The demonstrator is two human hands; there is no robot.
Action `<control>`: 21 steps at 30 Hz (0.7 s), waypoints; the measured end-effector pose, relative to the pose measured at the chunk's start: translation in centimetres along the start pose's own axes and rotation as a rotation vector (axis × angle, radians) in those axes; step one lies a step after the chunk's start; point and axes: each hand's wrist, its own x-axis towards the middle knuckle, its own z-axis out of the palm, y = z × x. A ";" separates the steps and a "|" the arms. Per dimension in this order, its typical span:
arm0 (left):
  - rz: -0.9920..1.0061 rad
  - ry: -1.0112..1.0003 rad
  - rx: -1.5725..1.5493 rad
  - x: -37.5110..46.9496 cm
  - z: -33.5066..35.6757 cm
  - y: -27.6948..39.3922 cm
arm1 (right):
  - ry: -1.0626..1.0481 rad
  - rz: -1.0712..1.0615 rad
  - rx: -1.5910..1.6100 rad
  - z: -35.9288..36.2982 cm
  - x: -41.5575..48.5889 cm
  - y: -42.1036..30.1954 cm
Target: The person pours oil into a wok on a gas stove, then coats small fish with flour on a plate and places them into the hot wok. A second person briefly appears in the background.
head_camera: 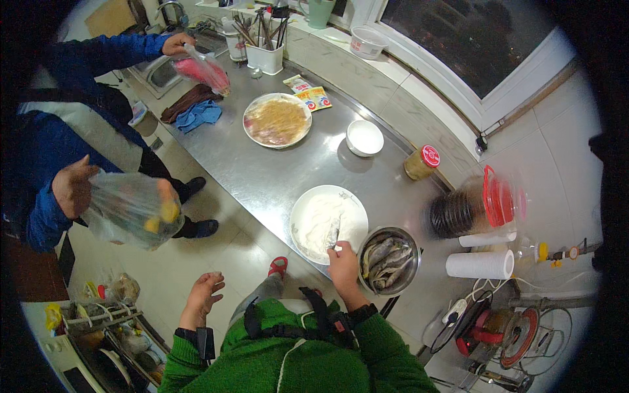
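Observation:
My right hand (344, 265) pinches a small fish (334, 232) by one end. The fish lies against white powder in a patterned white plate (305, 250) near the counter's front edge. Just right of that plate, a steel bowl (418, 265) holds several small whole fish (385, 263). My left hand (202, 297) hangs over the floor, away from the counter, its fingers apart and nothing in it. Farther back stand a white bowl (364, 138) with white contents and a round plate of yellowish-brown food (278, 120), seemingly under clear film.
At the left a person (73, 142) in blue holds two plastic bags (135, 211). A jar with a red lid (421, 162), stacked white cups (479, 265) and a red-lidded container (471, 209) stand right. Sachets (314, 98), cloths (199, 115) and a utensil holder (265, 56) are at the back.

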 end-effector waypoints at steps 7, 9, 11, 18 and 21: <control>-0.007 -0.012 0.032 0.4 0.3 1.0 | -0.084 -0.140 -0.302 -1.8 1.8 -2.9; -0.006 -0.002 0.034 0.5 0.3 1.0 | -0.099 -0.095 -0.327 -1.3 1.5 -3.4; -0.006 0.011 0.028 0.6 0.1 1.0 | -0.102 -0.051 -0.342 -0.8 1.3 -3.3; -0.016 0.029 0.000 0.3 -0.6 0.6 | 0.027 -0.063 -0.302 0.8 1.8 -0.6; -0.014 0.018 -0.012 0.2 -0.5 0.5 | -0.050 0.091 -0.029 0.9 2.0 0.4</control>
